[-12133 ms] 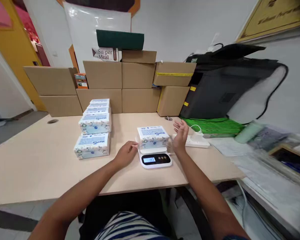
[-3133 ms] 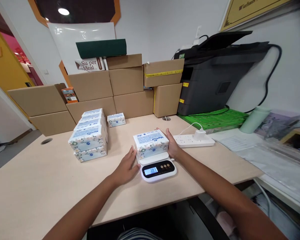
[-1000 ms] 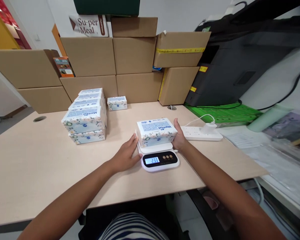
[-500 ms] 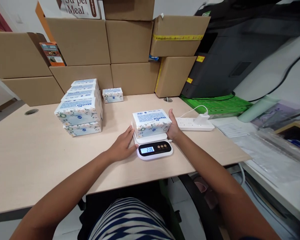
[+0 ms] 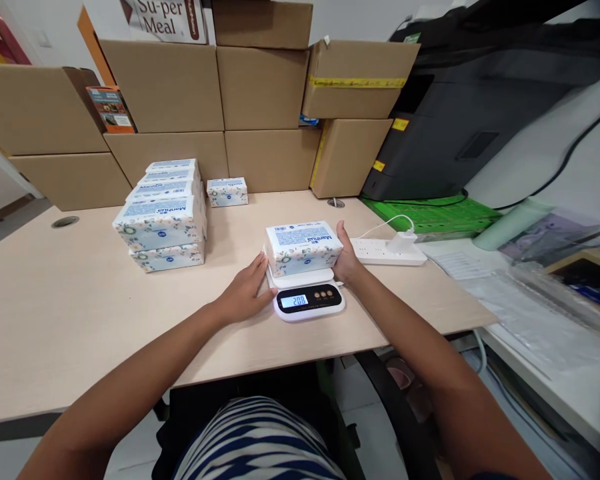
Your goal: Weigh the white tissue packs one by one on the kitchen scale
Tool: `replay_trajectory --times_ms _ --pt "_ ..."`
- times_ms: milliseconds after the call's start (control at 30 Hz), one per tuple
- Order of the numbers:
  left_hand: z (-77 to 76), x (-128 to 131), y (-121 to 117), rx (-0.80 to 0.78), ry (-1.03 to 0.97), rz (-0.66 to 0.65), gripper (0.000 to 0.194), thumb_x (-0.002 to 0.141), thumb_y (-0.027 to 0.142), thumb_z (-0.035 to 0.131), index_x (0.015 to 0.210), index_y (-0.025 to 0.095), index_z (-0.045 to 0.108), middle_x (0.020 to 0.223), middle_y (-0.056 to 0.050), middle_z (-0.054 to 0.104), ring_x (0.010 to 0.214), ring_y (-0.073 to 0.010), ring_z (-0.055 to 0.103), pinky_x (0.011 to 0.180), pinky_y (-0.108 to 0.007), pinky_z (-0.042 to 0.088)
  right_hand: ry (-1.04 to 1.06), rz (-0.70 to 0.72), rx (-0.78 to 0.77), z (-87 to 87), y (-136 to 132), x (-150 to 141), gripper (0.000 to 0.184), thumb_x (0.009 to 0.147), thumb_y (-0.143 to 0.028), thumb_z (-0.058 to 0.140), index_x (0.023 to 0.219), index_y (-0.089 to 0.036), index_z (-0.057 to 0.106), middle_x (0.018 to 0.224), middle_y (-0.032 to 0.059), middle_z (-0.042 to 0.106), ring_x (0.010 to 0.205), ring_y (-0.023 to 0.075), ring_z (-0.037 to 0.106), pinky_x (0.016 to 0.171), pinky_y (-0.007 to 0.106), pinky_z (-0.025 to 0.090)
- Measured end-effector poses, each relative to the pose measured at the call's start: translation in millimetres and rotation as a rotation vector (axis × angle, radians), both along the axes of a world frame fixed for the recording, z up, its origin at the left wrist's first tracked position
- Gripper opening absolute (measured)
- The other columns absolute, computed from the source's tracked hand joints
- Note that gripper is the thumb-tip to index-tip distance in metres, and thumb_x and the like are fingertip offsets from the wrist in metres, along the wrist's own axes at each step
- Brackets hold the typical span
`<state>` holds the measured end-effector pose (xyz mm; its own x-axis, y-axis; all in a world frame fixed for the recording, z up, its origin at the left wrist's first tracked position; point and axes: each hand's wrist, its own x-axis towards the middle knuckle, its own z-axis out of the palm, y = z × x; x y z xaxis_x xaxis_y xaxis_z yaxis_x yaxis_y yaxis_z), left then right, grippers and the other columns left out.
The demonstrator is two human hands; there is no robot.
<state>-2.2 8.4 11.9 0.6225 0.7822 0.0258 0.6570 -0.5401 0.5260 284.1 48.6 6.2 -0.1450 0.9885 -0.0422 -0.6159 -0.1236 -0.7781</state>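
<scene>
A pack of tissues [image 5: 304, 248] with a blue-and-white flowered wrapper lies flat on a white digital kitchen scale [image 5: 310, 315], whose lit display seems to read 208. My left hand [image 5: 245, 290] rests open at the scale's left side, fingers stretched along its edge and thumb at its front corner. On the other side, my right hand [image 5: 347, 259] stands at the pack's right end with its thumb raised; some of its fingers are hidden. Several like packs are stacked [image 5: 163, 223] at the left, and a single pack [image 5: 227, 191] lies farther back.
Cardboard boxes [image 5: 273, 160] line the back of the wooden table [image 5: 80, 320]. A white power strip [image 5: 387, 251] with a plugged-in charger lies right of my right hand. Beyond it are a green mat [image 5: 430, 213] and a large dark machine [image 5: 460, 120].
The scale's display has gone from about 278 to about 208. Both hands and the pack stay in place; the view has shifted slightly.
</scene>
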Motion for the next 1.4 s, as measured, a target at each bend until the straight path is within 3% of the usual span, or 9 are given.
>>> replay_trajectory --times_ms 200,400,567,767,1133,1400 --pt "-1.6 0.7 0.3 -0.041 -0.054 0.019 0.1 0.109 0.077 0.035 0.182 0.011 0.018 0.191 -0.017 0.006 0.178 -0.0374 0.01 0.146 -0.056 0.015 -0.016 -0.011 -0.009 0.4 -0.3 -1.4 0.084 0.102 -0.089 0.034 0.144 -0.025 0.071 0.121 0.0114 0.087 0.13 0.0364 0.079 0.118 0.062 0.059" --pt "-2.1 1.8 0.9 -0.05 -0.086 0.031 0.098 0.108 0.077 0.038 0.181 0.013 0.022 0.19 -0.017 0.009 0.178 -0.0379 0.01 0.146 -0.058 0.015 -0.024 -0.037 0.001 0.3 -1.4 -2.1 0.085 0.101 -0.09 0.036 0.143 -0.025 0.07 0.123 0.0118 0.087 0.13 0.0365 0.079 0.116 0.061 0.061" --pt "-3.9 4.0 0.5 -0.061 -0.131 0.063 0.1 0.109 0.076 0.033 0.181 0.008 0.017 0.19 -0.02 0.008 0.179 -0.037 0.007 0.147 -0.057 0.012 -0.072 -0.158 0.019 2.0 -0.2 3.5 0.078 0.103 -0.087 0.036 0.143 -0.029 0.068 0.127 0.0093 0.086 0.134 0.0354 0.077 0.115 0.063 0.061" --pt "-6.4 4.6 -1.2 -0.075 -0.27 0.096 0.104 0.108 0.076 0.039 0.18 0.007 0.011 0.188 -0.025 0.019 0.175 -0.0419 0.024 0.143 -0.062 0.024 -0.123 -0.277 -0.011 3.8 2.1 11.5 0.083 0.1 -0.091 0.036 0.148 -0.028 0.062 0.138 0.0099 0.082 0.142 0.0348 0.072 0.118 0.065 0.058" --pt "-3.7 5.0 -3.6 -0.088 -0.259 0.094 0.105 0.108 0.076 0.036 0.18 0.005 0.006 0.187 -0.027 0.02 0.176 -0.0399 0.022 0.144 -0.061 0.022 -0.135 -0.296 -0.004 4.6 0.4 9.0 0.082 0.098 -0.092 0.039 0.144 -0.029 0.064 0.141 0.0093 0.08 0.145 0.0341 0.07 0.12 0.063 0.058" --pt "-2.8 4.8 -4.0 -0.084 -0.271 0.094 0.1 0.109 0.074 0.039 0.181 0.01 0.009 0.188 -0.024 0.021 0.175 -0.0402 0.025 0.144 -0.06 0.023 -0.145 -0.282 -0.029 4.9 1.1 10.9 0.085 0.099 -0.091 0.035 0.153 -0.03 0.059 0.142 0.0082 0.08 0.142 0.0336 0.071 0.119 0.063 0.058"
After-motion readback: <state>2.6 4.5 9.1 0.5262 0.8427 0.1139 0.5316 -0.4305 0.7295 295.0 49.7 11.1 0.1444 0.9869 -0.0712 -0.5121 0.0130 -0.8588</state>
